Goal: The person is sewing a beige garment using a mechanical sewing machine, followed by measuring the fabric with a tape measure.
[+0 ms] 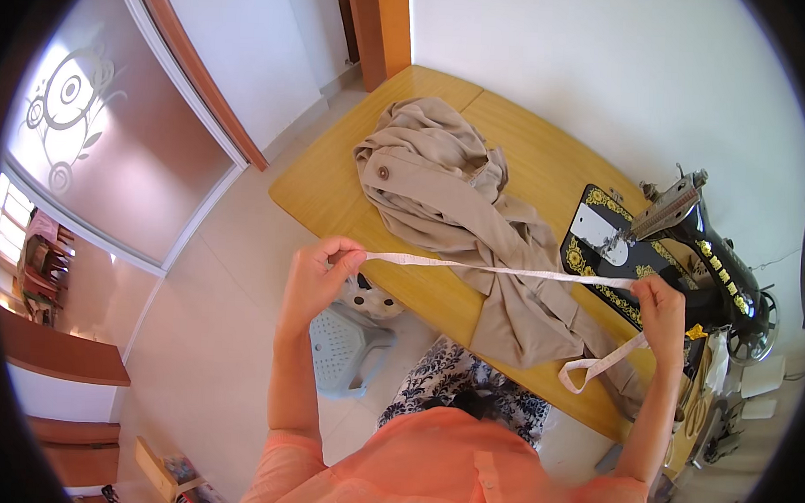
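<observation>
A white measuring tape [501, 269] is stretched between my hands, above the edge of a wooden table. My left hand [323, 275] pinches one end between thumb and fingers. The tape runs to my right hand [660, 310], which grips it, and the rest hangs below in a loop. Behind the tape, a beige cloth garment [438, 173] lies bunched on the table, with a brown button [382, 173] on its band. Part of the garment trails toward my right forearm.
A black sewing machine [721, 262] with gold decoration stands on the wooden table [311, 202] at the right. Scissors [694, 418] lie near its wheel. A light blue plastic stool [346, 349] is on the floor below my left hand. A white wall [582, 65] borders the table's far side.
</observation>
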The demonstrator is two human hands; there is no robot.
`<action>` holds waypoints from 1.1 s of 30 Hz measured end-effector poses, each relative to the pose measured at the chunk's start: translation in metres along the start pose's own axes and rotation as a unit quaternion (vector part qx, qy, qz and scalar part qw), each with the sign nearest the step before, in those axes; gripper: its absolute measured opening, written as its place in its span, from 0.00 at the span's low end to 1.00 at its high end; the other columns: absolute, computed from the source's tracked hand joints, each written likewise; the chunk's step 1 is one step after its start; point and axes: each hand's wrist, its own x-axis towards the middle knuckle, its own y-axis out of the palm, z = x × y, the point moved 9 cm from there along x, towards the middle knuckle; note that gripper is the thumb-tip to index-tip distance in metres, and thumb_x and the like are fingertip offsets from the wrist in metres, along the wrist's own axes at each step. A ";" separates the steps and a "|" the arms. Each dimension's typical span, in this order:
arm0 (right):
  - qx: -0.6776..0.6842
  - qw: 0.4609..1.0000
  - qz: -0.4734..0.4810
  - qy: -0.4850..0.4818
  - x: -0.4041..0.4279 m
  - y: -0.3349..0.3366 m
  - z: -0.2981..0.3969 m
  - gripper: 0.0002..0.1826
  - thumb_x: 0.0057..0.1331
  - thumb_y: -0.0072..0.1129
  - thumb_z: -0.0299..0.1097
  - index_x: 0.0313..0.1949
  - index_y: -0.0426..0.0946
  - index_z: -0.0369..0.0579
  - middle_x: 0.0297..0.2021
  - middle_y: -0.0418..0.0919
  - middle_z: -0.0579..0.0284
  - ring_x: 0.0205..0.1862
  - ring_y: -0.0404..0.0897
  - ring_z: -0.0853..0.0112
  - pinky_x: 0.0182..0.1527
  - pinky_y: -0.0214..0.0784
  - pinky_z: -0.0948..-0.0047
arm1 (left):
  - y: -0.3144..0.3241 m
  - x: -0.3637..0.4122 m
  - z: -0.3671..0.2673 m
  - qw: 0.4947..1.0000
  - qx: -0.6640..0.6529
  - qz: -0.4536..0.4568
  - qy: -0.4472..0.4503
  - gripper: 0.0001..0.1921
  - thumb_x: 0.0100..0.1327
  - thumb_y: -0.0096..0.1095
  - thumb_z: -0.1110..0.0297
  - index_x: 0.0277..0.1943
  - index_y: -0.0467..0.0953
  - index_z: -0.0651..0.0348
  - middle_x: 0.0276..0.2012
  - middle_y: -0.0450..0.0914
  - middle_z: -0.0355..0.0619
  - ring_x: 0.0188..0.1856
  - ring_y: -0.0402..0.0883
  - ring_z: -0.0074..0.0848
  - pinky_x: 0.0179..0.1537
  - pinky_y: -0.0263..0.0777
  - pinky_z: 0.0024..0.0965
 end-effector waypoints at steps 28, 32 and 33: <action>0.236 0.936 0.151 -0.211 0.061 0.153 0.238 0.13 0.70 0.44 0.38 0.34 0.69 0.39 0.23 0.75 0.45 0.28 0.74 0.51 0.31 0.65 0.59 | 0.039 0.051 0.033 0.889 -0.431 -0.031 -0.148 0.16 0.69 0.51 0.63 0.49 0.69 0.69 0.40 0.77 0.47 0.39 0.77 0.26 0.43 0.75 0.29; 0.256 0.922 0.200 -0.209 0.072 0.165 0.259 0.14 0.70 0.42 0.38 0.34 0.69 0.39 0.23 0.75 0.42 0.30 0.74 0.45 0.31 0.64 0.55 | 0.047 0.070 0.041 0.846 -0.514 -0.027 -0.138 0.12 0.68 0.52 0.65 0.46 0.70 0.67 0.39 0.76 0.47 0.38 0.77 0.26 0.43 0.76 0.30; 0.251 0.925 0.202 -0.201 0.077 0.168 0.262 0.14 0.70 0.42 0.38 0.34 0.69 0.39 0.23 0.75 0.42 0.30 0.74 0.45 0.31 0.64 0.55 | 0.048 0.074 0.043 0.830 -0.541 -0.037 -0.131 0.11 0.67 0.52 0.67 0.45 0.70 0.66 0.38 0.77 0.47 0.38 0.77 0.26 0.43 0.76 0.30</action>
